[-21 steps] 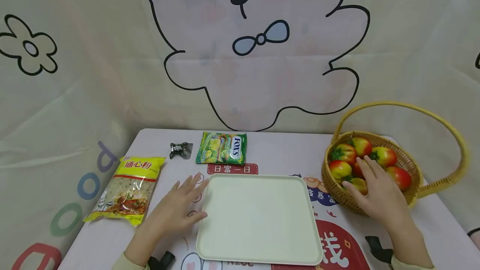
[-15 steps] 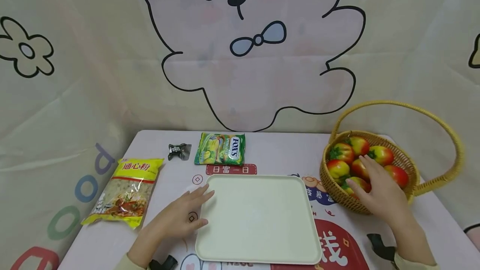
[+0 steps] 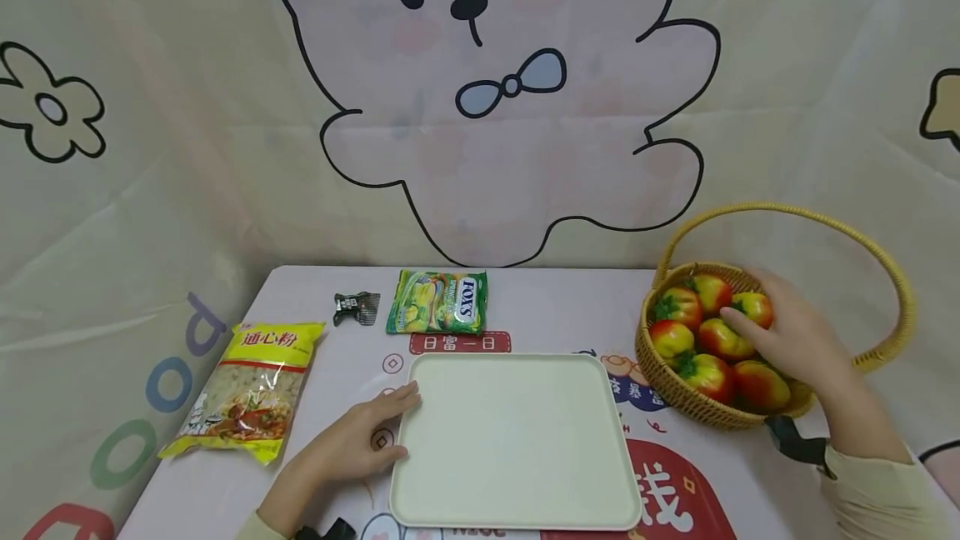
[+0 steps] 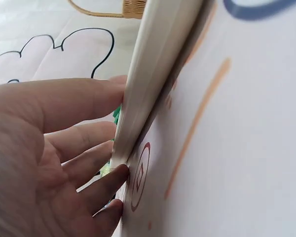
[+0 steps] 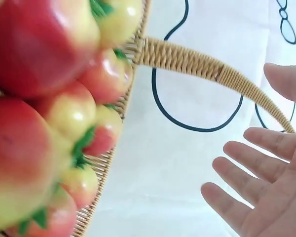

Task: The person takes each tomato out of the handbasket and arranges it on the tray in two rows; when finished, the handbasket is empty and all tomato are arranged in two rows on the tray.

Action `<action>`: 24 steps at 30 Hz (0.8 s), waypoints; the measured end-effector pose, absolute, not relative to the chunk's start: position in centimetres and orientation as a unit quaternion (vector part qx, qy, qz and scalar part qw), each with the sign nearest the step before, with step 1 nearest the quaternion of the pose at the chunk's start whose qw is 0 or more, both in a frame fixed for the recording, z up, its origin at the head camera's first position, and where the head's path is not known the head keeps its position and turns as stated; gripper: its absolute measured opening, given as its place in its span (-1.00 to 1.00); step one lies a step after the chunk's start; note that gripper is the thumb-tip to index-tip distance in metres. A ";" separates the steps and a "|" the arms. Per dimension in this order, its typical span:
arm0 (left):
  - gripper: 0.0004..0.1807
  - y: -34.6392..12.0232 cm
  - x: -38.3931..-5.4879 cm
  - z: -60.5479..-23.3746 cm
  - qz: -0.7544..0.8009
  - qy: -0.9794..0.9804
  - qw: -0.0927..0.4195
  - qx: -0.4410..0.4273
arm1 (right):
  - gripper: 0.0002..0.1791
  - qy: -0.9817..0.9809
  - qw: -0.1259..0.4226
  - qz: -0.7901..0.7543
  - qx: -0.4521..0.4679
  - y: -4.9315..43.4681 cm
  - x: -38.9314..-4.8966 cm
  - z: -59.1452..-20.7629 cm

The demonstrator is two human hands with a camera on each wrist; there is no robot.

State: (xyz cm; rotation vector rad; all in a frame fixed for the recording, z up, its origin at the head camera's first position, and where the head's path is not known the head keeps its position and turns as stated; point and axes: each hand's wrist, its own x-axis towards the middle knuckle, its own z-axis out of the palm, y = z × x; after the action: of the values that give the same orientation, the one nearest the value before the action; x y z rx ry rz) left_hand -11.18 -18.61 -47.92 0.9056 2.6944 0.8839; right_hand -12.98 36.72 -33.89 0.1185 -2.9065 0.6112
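Beneath the right hand, head view: wicker basket (image 3: 667,382) full of red-and-yellow fruits (image 3: 707,377); its handle (image 3: 780,207) arches beyond the hand.
Right hand (image 3: 798,336), head view: over the basket's right side, thumb stretched toward the fruits, away from the fingers; whether it touches any, I cannot tell.
Left hand (image 3: 360,440), head view: fingers extended, fingertips on the near-side edge of the pale tray (image 3: 517,440), which lies just to its right, between both hands.
Around the left hand, head view: yellow pasta bag (image 3: 251,390) to its left; dark wrapped candy (image 3: 357,307) and green packet (image 3: 437,302) beyond it.
Left hand, left wrist view: digits spread, thumb and fingertips meeting the tray's rim; a printed ring (image 4: 140,177) is just beside the fingertips.
Right hand, right wrist view: four fingers straight and slightly parted, thumb well apart, pinching nothing; fruits lie apart from the fingertips, the handle passing behind.
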 end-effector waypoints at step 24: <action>-0.28 -19.7 -12.3 -49.4 0.362 0.877 0.036 0.314 | -0.08 -0.964 -0.115 0.237 0.036 40.2 -23.0 -33.3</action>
State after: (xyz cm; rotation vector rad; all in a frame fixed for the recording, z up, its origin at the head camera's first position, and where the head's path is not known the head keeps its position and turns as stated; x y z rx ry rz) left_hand -12.34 -19.65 -49.42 0.9640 2.6950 1.1109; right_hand -22.96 40.18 -33.31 0.1211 -3.2720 0.8026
